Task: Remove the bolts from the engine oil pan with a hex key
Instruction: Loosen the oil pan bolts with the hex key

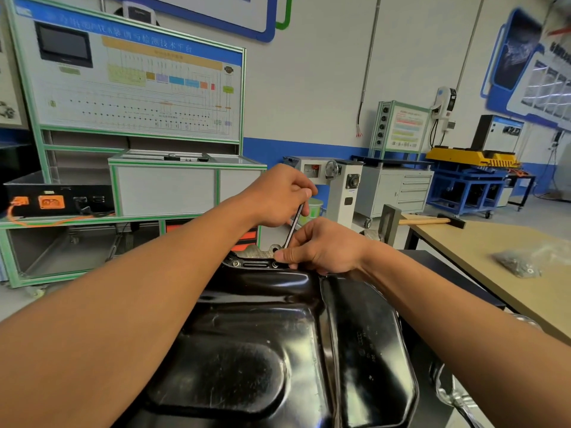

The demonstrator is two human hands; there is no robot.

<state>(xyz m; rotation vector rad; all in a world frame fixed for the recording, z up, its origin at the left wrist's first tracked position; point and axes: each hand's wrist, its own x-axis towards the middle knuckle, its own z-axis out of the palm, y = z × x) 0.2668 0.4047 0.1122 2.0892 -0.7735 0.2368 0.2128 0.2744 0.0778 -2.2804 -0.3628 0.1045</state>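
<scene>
Workshop wall (pixel 309 88) behind, our left hand (pixel 278 196) grips the thin dark hex key (pixel 295 222) at the far rim of the shiny black oil pan (pixel 262 335), while our right hand (pixel 324 247) pinches it steady.

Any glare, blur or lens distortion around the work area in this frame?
Head view: fisheye bowing toward the edges; white glare streaks on the glossy oil pan; hex key and left hand fairly sharp; wall board text soft.
</scene>
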